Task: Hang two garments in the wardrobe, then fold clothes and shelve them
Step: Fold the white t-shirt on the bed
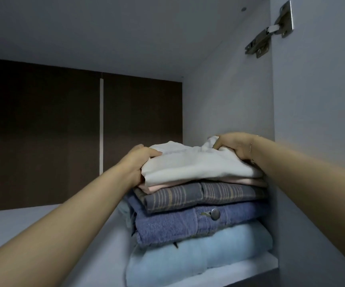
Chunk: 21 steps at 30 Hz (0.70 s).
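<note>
A folded white garment point(194, 162) lies on top of a stack on the wardrobe shelf point(43, 220). Below it come a thin pink piece point(209, 183), a grey striped shirt point(200, 195), a blue denim garment point(198, 222) with a metal button, and a light blue one point(198, 257) at the bottom. My left hand point(135, 162) grips the white garment's left edge, thumb on top. My right hand point(236, 146) grips its right rear corner, fingers curled into the cloth.
The stack sits against the shelf's right side wall point(229, 100). A dark brown back panel point(84, 131) closes the rear. A metal door hinge point(271, 32) is fixed high on the right. Bare shelf runs to the left of the stack.
</note>
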Tool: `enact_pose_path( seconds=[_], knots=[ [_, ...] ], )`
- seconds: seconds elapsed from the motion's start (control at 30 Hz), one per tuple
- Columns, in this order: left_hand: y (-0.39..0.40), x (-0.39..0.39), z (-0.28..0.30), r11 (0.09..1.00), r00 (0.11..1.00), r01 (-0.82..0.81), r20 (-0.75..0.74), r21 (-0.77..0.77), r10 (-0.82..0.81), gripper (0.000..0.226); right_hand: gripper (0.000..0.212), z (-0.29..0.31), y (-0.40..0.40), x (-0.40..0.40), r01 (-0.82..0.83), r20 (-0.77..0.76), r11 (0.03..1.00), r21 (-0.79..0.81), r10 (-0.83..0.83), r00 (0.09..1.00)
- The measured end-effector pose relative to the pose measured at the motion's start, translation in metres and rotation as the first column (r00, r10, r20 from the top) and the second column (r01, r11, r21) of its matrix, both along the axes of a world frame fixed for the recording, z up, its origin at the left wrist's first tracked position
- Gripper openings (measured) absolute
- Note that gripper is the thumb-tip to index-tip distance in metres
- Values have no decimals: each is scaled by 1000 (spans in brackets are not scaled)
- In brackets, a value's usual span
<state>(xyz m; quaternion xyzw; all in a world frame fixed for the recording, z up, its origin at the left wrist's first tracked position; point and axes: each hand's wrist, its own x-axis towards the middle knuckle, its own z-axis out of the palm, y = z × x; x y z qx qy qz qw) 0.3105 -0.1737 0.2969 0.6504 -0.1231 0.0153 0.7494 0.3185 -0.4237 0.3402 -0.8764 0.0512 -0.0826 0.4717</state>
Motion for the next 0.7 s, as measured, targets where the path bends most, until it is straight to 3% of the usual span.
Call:
enact_pose_path(
  seconds=[0.07,0.13,0.23,0.3,0.47,0.57,0.63,0.7],
  knots=[
    [2,13,14,998,998,-27,60,-53,30,50,35,14,-1,5,-43,133,993,114,28,991],
    [3,17,22,999,998,-31,52,-39,33,39,47,26,3,7,-28,173,988,152,2,985],
    [5,14,6,999,998,25,-64,30,-23,32,50,24,7,11,88,51,975,-202,-79,996],
    [7,2,-8,996,991,83,-106,-22,-85,28,48,13,8,10,97,-40,927,-362,-120,992],
    [18,-30,-16,955,967,248,-20,-161,-254,23,41,2,5,2,91,-71,935,-342,-122,990],
    [13,-54,-9,940,968,233,-30,-251,-248,25,52,4,5,-6,234,108,702,-673,-220,970],
    [10,-62,-8,964,981,187,-4,-191,-191,55,59,5,3,-9,290,206,614,-734,-205,957],
    [8,-66,-12,983,986,167,33,-78,-165,67,57,2,3,-13,265,194,565,-781,-183,964]
  ],
)
